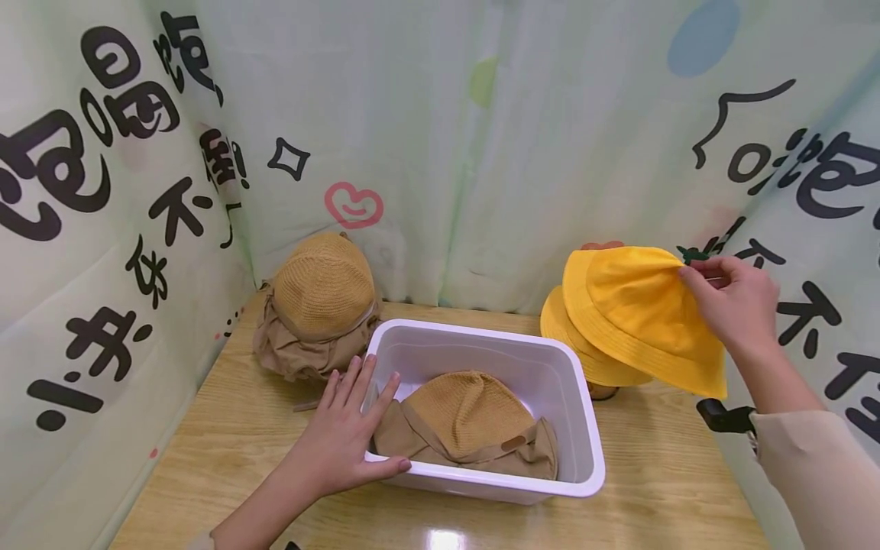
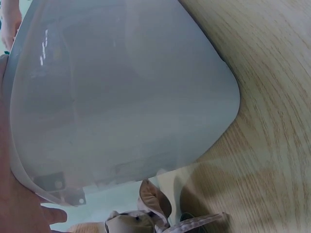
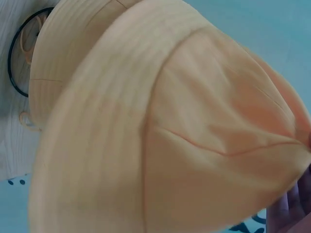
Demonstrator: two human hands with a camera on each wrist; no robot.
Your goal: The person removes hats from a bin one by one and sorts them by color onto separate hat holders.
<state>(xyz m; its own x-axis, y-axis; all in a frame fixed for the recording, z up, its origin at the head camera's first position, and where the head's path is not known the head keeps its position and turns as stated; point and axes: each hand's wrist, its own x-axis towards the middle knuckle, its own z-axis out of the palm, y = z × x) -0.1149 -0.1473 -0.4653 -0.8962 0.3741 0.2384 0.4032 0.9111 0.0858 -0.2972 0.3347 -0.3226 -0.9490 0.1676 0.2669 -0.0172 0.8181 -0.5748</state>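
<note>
My right hand (image 1: pixel 739 302) pinches a yellow bucket hat (image 1: pixel 639 313) by the top of its crown, beside a small green tip. The hat hangs tilted, brim toward the lower left, overlapping another yellow hat (image 1: pixel 555 325) behind it. Its stitched brim and creased crown fill much of the right wrist view (image 3: pixel 204 97). Fingers spread, my left hand (image 1: pixel 347 431) rests on the left end of a white plastic bin (image 1: pixel 481 330). Inside the bin lies a tan woven hat (image 1: pixel 470 409) with brown cloth. The left wrist view shows the bin's outer wall (image 2: pixel 126 97).
Left of the bin, a tan woven hat with a brown cloth brim (image 1: pixel 323 283) stands on the wooden table (image 1: pixel 660 473). Printed curtains (image 1: pixel 426 153) enclose the table at the back and both sides. A black ring (image 3: pixel 9 63) shows beside the farther yellow hat.
</note>
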